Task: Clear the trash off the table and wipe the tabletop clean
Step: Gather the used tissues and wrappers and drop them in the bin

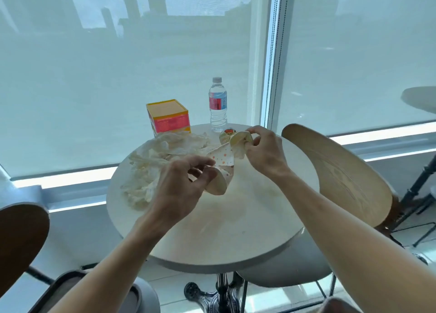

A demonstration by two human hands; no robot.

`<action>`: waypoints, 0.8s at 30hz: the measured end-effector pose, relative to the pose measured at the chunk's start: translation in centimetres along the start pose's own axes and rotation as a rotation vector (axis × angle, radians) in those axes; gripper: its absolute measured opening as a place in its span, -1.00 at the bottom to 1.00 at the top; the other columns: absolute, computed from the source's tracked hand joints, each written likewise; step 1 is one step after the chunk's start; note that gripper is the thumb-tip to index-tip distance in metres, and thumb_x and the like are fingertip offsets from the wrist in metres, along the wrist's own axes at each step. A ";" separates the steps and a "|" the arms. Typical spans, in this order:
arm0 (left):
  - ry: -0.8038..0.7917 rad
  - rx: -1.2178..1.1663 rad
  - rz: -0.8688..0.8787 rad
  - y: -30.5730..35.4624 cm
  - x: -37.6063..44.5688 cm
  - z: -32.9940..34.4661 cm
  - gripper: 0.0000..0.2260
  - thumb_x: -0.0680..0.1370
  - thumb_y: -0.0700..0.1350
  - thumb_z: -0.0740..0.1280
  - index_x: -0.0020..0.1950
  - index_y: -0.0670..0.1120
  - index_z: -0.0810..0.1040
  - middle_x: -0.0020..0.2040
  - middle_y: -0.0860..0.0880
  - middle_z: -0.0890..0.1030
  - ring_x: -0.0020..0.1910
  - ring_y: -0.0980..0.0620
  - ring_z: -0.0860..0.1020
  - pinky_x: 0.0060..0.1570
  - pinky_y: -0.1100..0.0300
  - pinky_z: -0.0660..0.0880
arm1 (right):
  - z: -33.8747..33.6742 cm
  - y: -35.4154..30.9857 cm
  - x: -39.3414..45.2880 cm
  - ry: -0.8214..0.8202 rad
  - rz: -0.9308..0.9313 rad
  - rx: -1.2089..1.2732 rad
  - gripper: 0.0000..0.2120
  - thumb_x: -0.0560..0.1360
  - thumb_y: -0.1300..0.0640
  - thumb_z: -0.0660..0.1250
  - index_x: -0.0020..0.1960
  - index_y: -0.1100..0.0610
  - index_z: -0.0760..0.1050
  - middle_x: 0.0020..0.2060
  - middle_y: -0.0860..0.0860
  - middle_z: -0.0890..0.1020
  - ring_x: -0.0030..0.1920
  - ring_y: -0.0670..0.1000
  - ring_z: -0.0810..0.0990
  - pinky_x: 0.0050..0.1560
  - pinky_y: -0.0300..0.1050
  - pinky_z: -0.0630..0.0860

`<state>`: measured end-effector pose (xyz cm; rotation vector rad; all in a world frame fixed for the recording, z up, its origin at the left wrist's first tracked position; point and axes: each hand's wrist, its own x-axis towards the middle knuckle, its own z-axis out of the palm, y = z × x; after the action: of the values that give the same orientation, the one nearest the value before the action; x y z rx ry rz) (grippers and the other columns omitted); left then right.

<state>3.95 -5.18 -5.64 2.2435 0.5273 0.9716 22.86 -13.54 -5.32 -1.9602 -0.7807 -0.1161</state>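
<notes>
Head view takes in a tall window with a pale translucent roller blind (118, 88) across the whole far side, and in front of it a round white pedestal table (236, 218). At three o'clock from the table stands a light wooden chair with a curved back (342, 178), and a dark brown chair back (21, 237) shows at eight o'clock. On the tabletop, from nine to eleven o'clock, lies a crumpled heap of thin whitish plastic bags and tissue (151, 166). At twelve o'clock sits a yellow and pink cardboard box (168, 116), with a clear plastic water bottle with a red and blue label (218, 105) upright just beside it at one o'clock. Over the middle of the table, toward the far half, both hands hold a cream paper wrapper with orange dots (223, 158), stretched between them. The left hand (181, 187) pinches the wrapper's near end, thumb and forefinger closed on the paper while the other fingers curl loosely under it. The right hand (264, 152) grips the far end, fingertips bunched around a folded part bearing a small red printed picture, near the bottle's base.
</notes>
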 end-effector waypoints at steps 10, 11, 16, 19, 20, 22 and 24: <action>-0.042 -0.062 -0.009 3.9 -2.9 2.4 -0.84 0.48 -0.14 0.47 -0.01 0.10 0.66 -0.13 0.15 0.66 -0.18 0.20 0.59 -0.24 0.34 0.51 | -6.8 1.3 -4.7 0.033 0.026 0.170 -0.86 0.49 0.17 0.36 0.02 0.02 0.58 -0.36 -0.07 0.57 -0.35 -0.14 0.52 -0.44 -0.48 0.38; -0.040 -0.072 -0.011 4.2 -3.3 2.6 -0.84 0.47 -0.14 0.47 -0.03 0.11 0.66 -0.14 0.15 0.66 -0.19 0.19 0.59 -0.23 0.27 0.54 | -7.4 1.5 -5.2 0.040 0.028 0.177 -0.87 0.49 0.16 0.37 0.01 0.02 0.57 -0.36 -0.06 0.58 -0.35 -0.11 0.54 -0.44 -0.45 0.39; -0.025 -0.130 -0.030 6.1 -5.5 3.5 -0.80 0.47 -0.16 0.48 -0.10 0.17 0.66 -0.21 0.17 0.67 -0.21 0.17 0.61 -0.18 0.01 0.62 | -10.2 2.9 -7.2 0.062 0.071 0.237 -0.89 0.44 0.11 0.39 -0.05 -0.04 0.57 -0.34 0.03 0.63 -0.26 0.06 0.64 -0.25 -0.10 0.56; -0.036 -0.152 -0.027 7.3 -6.9 4.0 -0.79 0.46 -0.15 0.48 -0.10 0.20 0.65 -0.21 0.23 0.67 -0.20 0.17 0.62 -0.17 -0.03 0.63 | -12.2 3.9 -8.9 0.075 0.085 0.260 -0.90 0.42 0.12 0.40 -0.09 -0.05 0.56 -0.31 0.10 0.65 -0.23 0.14 0.64 -0.14 0.07 0.61; -0.042 -0.163 -0.026 7.7 -7.3 4.2 -0.80 0.46 -0.14 0.48 -0.10 0.19 0.65 -0.20 0.24 0.67 -0.20 0.16 0.62 -0.17 -0.05 0.63 | -12.9 4.3 -9.6 0.072 0.090 0.261 -0.91 0.42 0.11 0.41 -0.09 -0.05 0.57 -0.29 0.12 0.66 -0.22 0.15 0.64 -0.14 0.08 0.61; -0.045 -0.185 -0.027 8.4 -8.1 4.7 -0.82 0.45 -0.14 0.49 -0.08 0.17 0.66 -0.20 0.22 0.67 -0.20 0.13 0.63 -0.19 -0.08 0.62 | -14.3 5.2 -11.0 0.064 0.104 0.276 -0.91 0.43 0.10 0.40 -0.09 -0.06 0.57 -0.32 0.08 0.65 -0.27 0.11 0.62 -0.14 0.08 0.61; -0.055 -0.199 -0.027 9.2 -8.9 5.3 -0.81 0.45 -0.13 0.49 -0.08 0.17 0.66 -0.20 0.19 0.67 -0.21 0.12 0.63 -0.20 -0.07 0.62 | -15.6 6.2 -12.5 0.061 0.118 0.294 -0.90 0.43 0.12 0.41 -0.11 -0.07 0.57 -0.35 0.06 0.63 -0.32 0.05 0.58 -0.15 0.09 0.60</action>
<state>3.15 -18.97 -6.66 2.0744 0.4161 0.9044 20.25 -34.25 -7.04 -1.7109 -0.6033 0.0100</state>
